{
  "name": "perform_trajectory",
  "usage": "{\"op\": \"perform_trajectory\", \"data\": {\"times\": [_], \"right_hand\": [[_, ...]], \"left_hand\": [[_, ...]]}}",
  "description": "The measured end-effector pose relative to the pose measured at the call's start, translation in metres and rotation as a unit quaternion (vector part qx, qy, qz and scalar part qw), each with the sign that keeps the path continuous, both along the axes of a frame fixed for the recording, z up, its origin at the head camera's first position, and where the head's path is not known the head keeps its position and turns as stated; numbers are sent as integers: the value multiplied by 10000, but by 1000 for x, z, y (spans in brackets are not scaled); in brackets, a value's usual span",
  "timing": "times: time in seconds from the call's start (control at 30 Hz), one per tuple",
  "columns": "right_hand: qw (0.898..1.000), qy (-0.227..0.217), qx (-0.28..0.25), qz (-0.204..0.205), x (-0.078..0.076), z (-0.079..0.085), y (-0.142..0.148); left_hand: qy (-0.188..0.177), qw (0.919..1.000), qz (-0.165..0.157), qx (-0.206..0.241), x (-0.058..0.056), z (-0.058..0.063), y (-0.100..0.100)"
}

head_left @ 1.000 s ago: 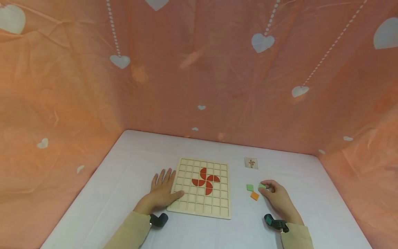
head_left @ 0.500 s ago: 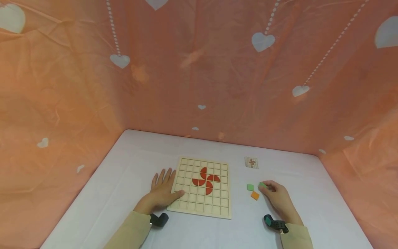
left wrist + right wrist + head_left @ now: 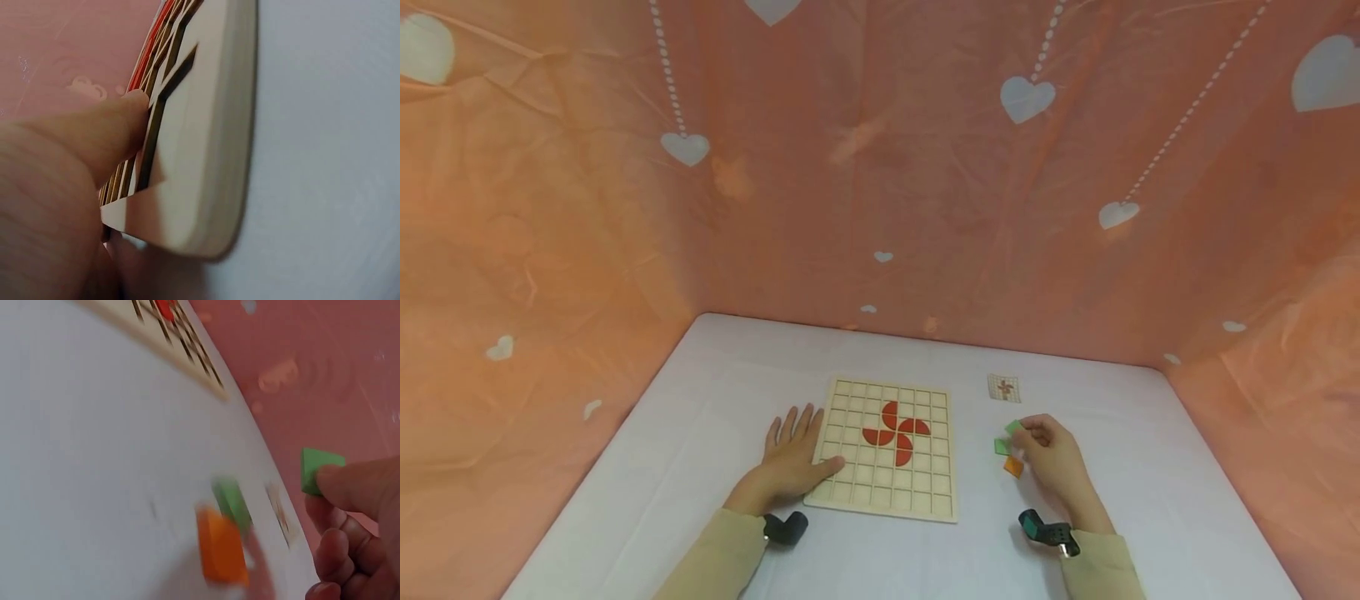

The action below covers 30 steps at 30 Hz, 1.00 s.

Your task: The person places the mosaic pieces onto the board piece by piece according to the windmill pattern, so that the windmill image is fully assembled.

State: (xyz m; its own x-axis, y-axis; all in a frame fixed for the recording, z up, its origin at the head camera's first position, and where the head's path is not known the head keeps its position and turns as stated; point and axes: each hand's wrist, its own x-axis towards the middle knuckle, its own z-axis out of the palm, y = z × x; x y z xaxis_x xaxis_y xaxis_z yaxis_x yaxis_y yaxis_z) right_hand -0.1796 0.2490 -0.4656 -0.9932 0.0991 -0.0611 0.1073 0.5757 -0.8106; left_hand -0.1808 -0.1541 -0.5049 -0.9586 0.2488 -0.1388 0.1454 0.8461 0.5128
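Observation:
My left hand [image 3: 796,462] lies with straight, spread fingers at the left edge of a wooden grid board [image 3: 865,492], its thumb resting on the board's face. Red petal-shaped pieces [image 3: 891,437] form a pinwheel in the board's middle cells. Between thumb and fingers, my right hand [image 3: 1055,454] pinches a green square tile [image 3: 319,469], raised off the table in the right wrist view. Below it on the table lie a second green tile [image 3: 1002,447] and an orange tile [image 3: 1013,467], both blurred in the right wrist view.
A small pattern card [image 3: 1004,388] with a printed pinwheel lies beyond the right hand. The white table [image 3: 760,350] is enclosed by orange-pink cloth [image 3: 925,208] with white hearts. Each wrist wears a dark camera mount [image 3: 1049,532].
The right hand has lifted the green tile and moved it a little left and away from me, over the other tiles. The left hand stays on the board.

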Motion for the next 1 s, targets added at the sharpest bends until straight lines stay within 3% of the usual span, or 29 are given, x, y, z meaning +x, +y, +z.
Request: {"op": "perform_trajectory", "data": {"times": [0.47,0.7,1.0], "right_hand": [[9947,206,-289,969,0,-6,-90],[9895,90,-353,1398,4,-12,-119],[9805,560,-41,1884,9,-11,-145]], "left_hand": [[79,9999,4,122,2,4,-2],[-52,10000,15,-79,3,8,1],[-1,10000,1,-69,2,6,1]]}}
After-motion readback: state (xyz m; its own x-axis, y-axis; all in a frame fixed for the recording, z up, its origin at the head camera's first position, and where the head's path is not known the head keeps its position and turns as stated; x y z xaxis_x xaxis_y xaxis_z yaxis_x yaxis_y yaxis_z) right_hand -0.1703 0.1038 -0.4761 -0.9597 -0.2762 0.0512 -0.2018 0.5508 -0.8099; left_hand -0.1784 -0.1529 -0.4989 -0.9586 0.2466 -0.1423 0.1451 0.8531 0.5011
